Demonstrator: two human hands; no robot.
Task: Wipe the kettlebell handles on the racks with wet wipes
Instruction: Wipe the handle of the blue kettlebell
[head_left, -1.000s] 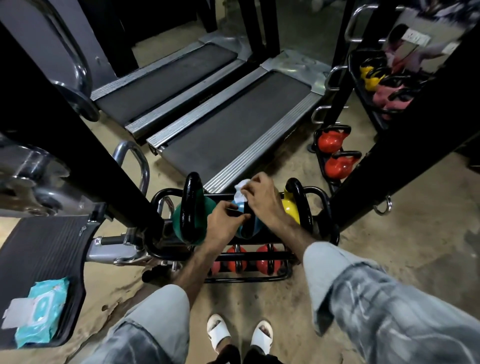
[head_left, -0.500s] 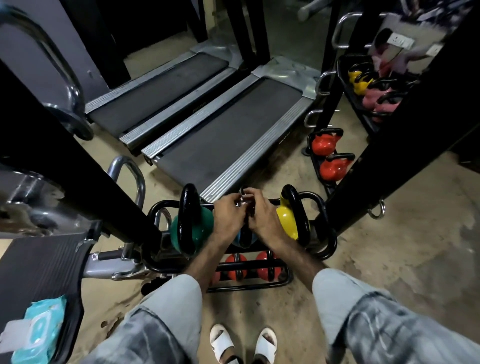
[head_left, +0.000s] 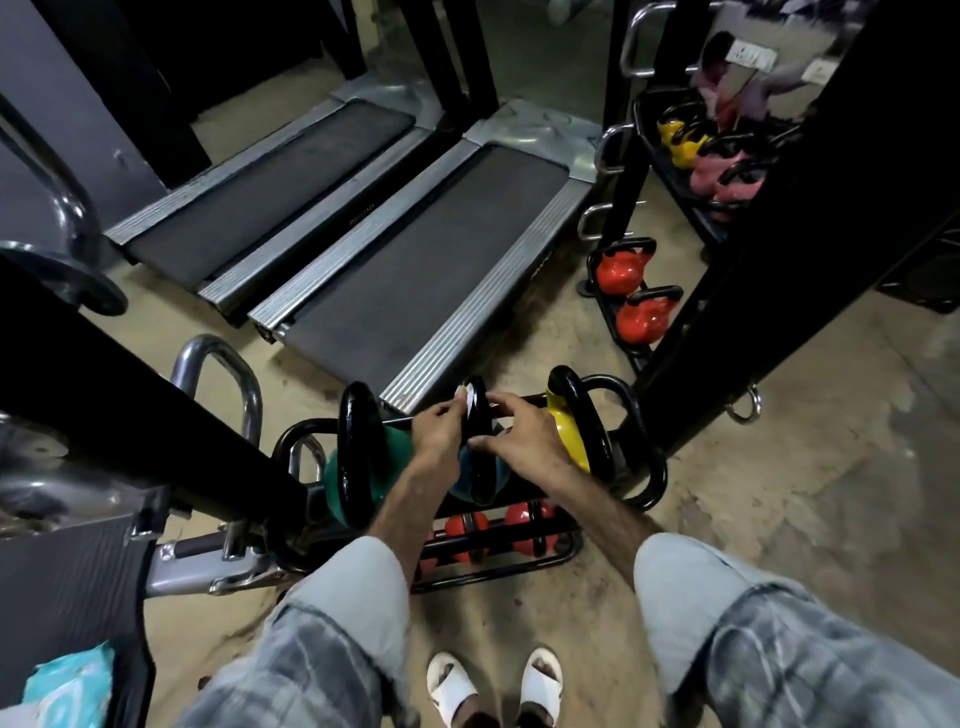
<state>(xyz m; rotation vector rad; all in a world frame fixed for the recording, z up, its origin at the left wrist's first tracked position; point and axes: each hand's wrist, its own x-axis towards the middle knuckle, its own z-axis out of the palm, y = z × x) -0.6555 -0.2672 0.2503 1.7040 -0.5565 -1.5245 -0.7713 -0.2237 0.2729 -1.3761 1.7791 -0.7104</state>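
The kettlebell handle (head_left: 479, 441), black and upright on the blue middle bell of the rack (head_left: 649, 467), sits pinched between two hands. The left hand (head_left: 439, 439) presses a white wet wipe (head_left: 466, 402) to its top; the right hand (head_left: 524, 441) closes on the handle from three o'clock. Wrapping the wipe fully round the loop and sliding it down both sides would likely clean best. The green kettlebell (head_left: 363, 457) stands at nine o'clock, the yellow kettlebell (head_left: 571, 431) at three; both crowd the knuckles. Treadmills (head_left: 415, 249) lie at twelve, a wipes pack (head_left: 67, 686) at seven.
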